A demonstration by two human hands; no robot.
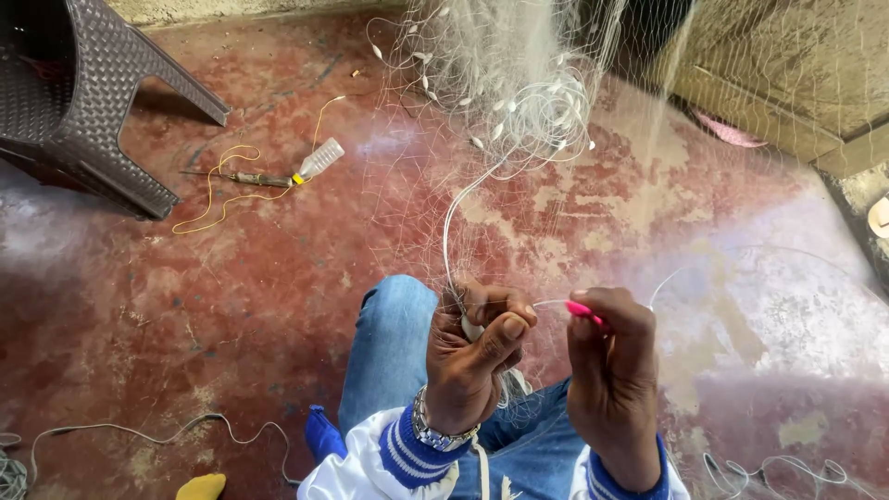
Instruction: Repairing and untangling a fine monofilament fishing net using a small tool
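My left hand [472,356] pinches the white cord and a small white float at the edge of a fine fishing net [519,102]. The net hangs from above and spreads over my knee in blue jeans [394,343]. My right hand [611,380] grips a pink netting needle [583,311], its tip pointing toward my left thumb. A thin white line runs from the needle to the left hand. A bunch of white cord with several floats [546,116] hangs above my hands.
A dark woven plastic chair [83,102] stands at the top left. On the red worn floor lie a small bottle [319,159] with yellow string, a grey cable [157,431] and a concrete step [787,83] at the top right.
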